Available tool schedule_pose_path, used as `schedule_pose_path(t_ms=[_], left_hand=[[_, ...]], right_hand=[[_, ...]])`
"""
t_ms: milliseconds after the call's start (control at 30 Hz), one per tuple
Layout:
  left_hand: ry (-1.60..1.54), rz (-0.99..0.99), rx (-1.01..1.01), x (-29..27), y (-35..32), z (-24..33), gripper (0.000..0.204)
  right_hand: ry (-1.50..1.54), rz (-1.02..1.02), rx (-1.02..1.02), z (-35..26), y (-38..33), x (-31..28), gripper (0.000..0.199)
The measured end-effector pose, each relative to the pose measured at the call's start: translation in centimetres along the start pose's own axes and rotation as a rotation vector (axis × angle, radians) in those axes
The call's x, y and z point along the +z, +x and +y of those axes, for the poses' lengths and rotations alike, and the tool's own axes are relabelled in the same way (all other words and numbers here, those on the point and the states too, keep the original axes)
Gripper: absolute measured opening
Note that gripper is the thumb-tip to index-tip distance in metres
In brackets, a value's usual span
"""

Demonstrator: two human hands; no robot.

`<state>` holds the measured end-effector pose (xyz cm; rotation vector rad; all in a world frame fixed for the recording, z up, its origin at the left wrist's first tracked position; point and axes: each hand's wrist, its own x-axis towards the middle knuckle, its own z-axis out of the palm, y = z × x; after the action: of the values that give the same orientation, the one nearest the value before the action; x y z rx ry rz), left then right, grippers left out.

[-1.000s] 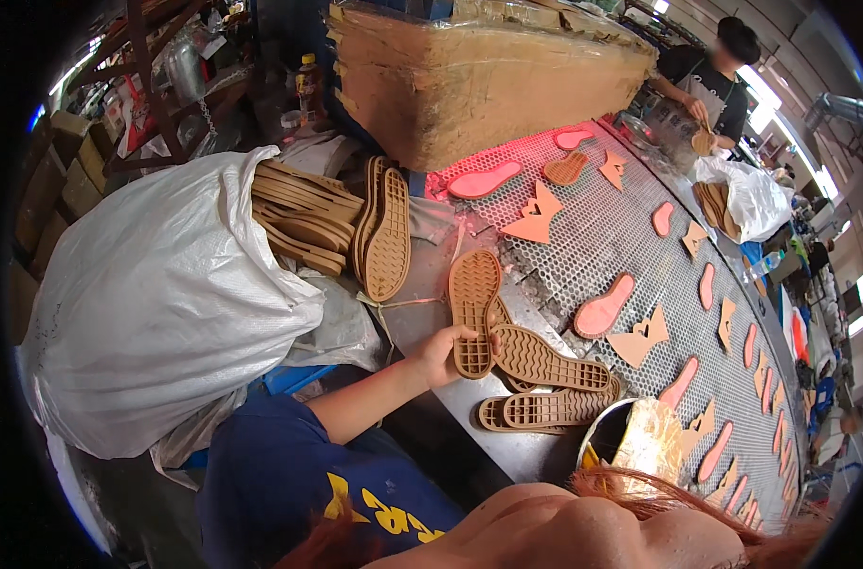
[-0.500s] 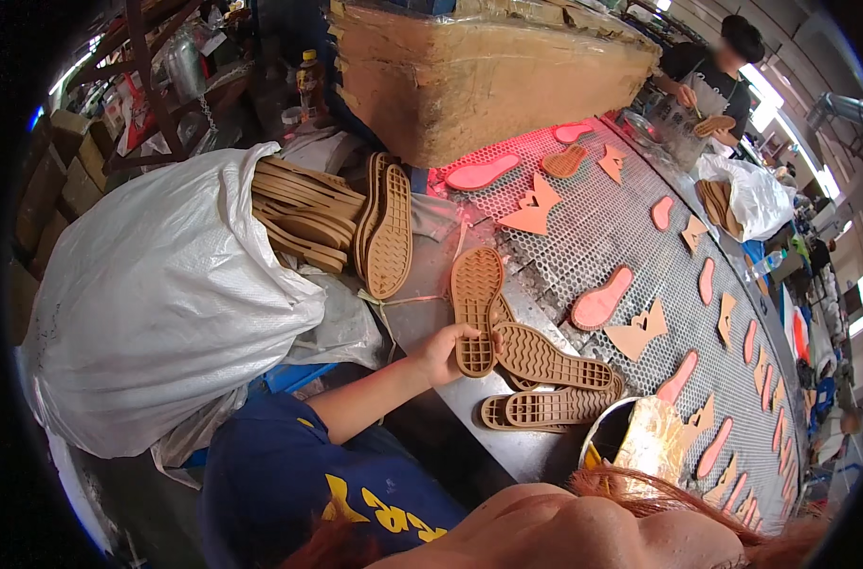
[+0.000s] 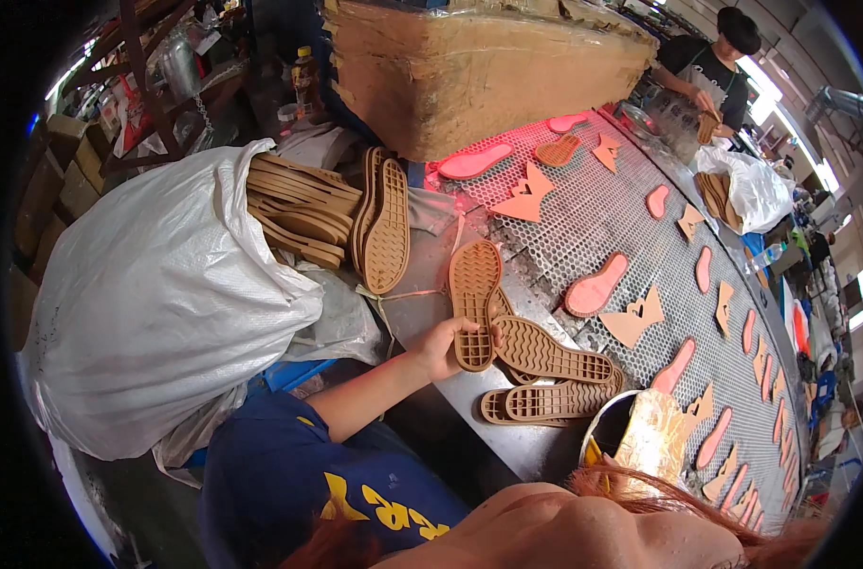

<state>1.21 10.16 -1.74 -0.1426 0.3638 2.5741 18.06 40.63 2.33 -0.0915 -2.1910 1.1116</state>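
My left hand (image 3: pixel 444 349) reaches in from a navy sleeve and grips the heel end of a brown shoe sole (image 3: pixel 475 284), thumb over its gridded tread. The sole stands roughly upright, tread facing me. Behind and beside it, another brown sole (image 3: pixel 555 351) leans across the metal ledge. A further pair of soles (image 3: pixel 550 402) lies just below, one overlapping the other. To the left, a white woven sack (image 3: pixel 166 303) lies with its mouth open, packed with stacked soles (image 3: pixel 303 204). Two of these soles (image 3: pixel 386 228) stand at its mouth. My right hand is not in view.
A mesh conveyor belt (image 3: pixel 564 237) carries pink insoles (image 3: pixel 597 284) and tan cut-out pieces (image 3: pixel 633 319). A large cardboard box (image 3: pixel 507 76) stands at its far end. A container (image 3: pixel 654 436) sits by the near edge. Across the belt, a co-worker (image 3: pixel 706 76) handles a sole.
Pieces on the belt have shifted slightly toward the far box. The co-worker's sole has turned from lying flat to hanging more upright. My left hand keeps its grip, almost unmoved.
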Motion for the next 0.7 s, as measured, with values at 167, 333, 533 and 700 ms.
schedule_pose_path(t_ms=[167,333,533,700], left_hand=[[-0.025,-0.018,-0.002,-0.1,0.0,0.0,0.034],[-0.013,0.013,0.012,-0.1,0.2,-0.1,0.042],[0.024,0.003,0.023,-0.1,0.1,-0.1,0.041],[0.012,0.002,0.019,0.4,-0.1,-0.1,0.041]], right_hand=[[-0.131,-0.116,0.037,3.6,-0.4,-1.1,0.017],[-0.121,-0.116,-0.053,2.1,0.2,-0.7,0.017],[0.101,-0.026,-0.005,-0.1,0.5,-0.1,0.015],[0.023,-0.065,-0.124,1.2,0.6,-0.5,0.014]])
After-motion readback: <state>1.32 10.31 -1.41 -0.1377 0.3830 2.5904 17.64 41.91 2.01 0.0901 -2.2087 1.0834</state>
